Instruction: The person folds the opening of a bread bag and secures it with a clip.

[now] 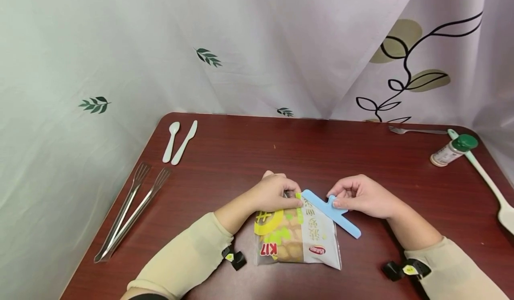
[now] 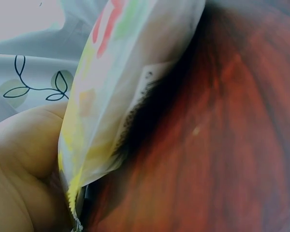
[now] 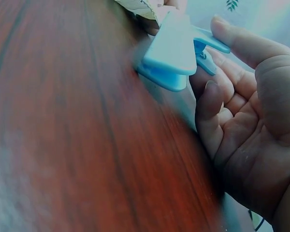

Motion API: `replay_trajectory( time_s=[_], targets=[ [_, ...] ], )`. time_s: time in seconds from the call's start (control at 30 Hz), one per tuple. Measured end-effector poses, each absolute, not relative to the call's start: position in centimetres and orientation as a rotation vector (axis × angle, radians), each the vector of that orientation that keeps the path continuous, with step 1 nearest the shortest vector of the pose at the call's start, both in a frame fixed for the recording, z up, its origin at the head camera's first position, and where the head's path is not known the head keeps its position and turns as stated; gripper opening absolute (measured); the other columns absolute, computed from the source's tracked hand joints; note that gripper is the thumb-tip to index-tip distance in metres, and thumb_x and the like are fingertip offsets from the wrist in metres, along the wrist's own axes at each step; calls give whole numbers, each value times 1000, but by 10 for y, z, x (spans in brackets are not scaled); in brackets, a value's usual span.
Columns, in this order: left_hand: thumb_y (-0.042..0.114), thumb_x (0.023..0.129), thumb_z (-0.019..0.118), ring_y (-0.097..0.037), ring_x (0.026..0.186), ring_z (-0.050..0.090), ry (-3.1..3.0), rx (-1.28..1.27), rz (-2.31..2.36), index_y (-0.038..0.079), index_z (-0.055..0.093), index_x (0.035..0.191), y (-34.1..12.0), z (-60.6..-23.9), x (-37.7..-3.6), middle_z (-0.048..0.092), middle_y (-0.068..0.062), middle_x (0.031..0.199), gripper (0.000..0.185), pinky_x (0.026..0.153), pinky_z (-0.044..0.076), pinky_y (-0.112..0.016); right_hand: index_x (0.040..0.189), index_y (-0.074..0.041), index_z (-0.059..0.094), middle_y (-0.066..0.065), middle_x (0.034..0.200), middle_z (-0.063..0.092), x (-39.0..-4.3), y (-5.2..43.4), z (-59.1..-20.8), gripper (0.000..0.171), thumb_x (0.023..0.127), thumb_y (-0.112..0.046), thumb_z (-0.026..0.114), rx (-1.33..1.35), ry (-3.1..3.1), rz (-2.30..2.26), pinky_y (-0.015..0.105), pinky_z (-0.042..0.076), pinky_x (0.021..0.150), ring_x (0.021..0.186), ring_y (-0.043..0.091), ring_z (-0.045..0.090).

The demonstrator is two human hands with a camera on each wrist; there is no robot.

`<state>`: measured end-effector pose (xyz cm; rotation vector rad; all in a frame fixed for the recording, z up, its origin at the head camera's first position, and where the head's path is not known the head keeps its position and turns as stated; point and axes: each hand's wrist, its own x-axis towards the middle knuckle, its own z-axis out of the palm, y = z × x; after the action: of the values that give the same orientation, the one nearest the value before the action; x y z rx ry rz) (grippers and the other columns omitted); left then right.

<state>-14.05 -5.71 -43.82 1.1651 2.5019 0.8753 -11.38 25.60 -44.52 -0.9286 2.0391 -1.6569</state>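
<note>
Dark red wood table (image 1: 321,157) pushed up against pale curtains with little leaf prints, that's the setup. Near the front edge lies a snack bag (image 1: 297,237), printed side up. The person's left hand (image 1: 277,193) has its fingers curled over the bag's top corner, pinching it tight; the left wrist view shows the bag's edge (image 2: 116,96) squeezed against the palm. A blue sealing clip (image 1: 331,212) lies slanted across the top right of the bag, and the right hand (image 1: 361,196) pinches its little tab between thumb and curled fingers. Up close, the clip (image 3: 176,53) looks slightly parted at the end.

Off to the left are metal tongs (image 1: 132,211) plus a white plastic spoon (image 1: 171,141) and knife (image 1: 184,142). Far right there's a green-capped shaker (image 1: 453,150), a white spatula (image 1: 487,182) and a fork (image 1: 415,131).
</note>
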Motion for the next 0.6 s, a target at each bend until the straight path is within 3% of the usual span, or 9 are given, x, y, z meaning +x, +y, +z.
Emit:
replay_trajectory(
  time_s=[0.17, 0.37, 0.47, 0.6],
  targets=[
    [35, 97, 78, -4, 79, 51, 2469, 1157, 886, 32, 75, 87, -59, -437, -143, 58, 23, 73, 11, 85, 30, -37, 110, 1, 76, 5, 84, 76, -114, 256, -445, 20, 94, 12, 72, -949, 2033, -1667, 26, 53, 56, 68, 2, 63],
    [31, 99, 75, 0, 64, 58, 2477, 1057, 953, 28, 80, 97, -61, -435, -144, 59, 23, 66, 5, 93, 37, -36, 110, 0, 76, 5, 85, 76, -115, 258, -447, 20, 94, 11, 72, -933, 2031, -1654, 26, 53, 56, 69, 2, 63],
    [32, 98, 76, 0, 55, 54, 2506, 1000, 971, 26, 80, 96, -61, -435, -142, 57, 22, 59, 7, 79, 43, -28, 110, -2, 76, 6, 85, 76, -116, 259, -448, 19, 95, 9, 72, -911, 2045, -1631, 26, 53, 57, 69, 3, 64],
    [31, 96, 77, -2, 48, 46, 2522, 966, 989, 26, 79, 89, -60, -436, -140, 53, 19, 54, 9, 56, 39, -23, 110, -3, 77, 5, 83, 75, -116, 259, -448, 17, 96, 7, 73, -886, 2069, -1610, 26, 53, 57, 68, 3, 63]
  ],
)
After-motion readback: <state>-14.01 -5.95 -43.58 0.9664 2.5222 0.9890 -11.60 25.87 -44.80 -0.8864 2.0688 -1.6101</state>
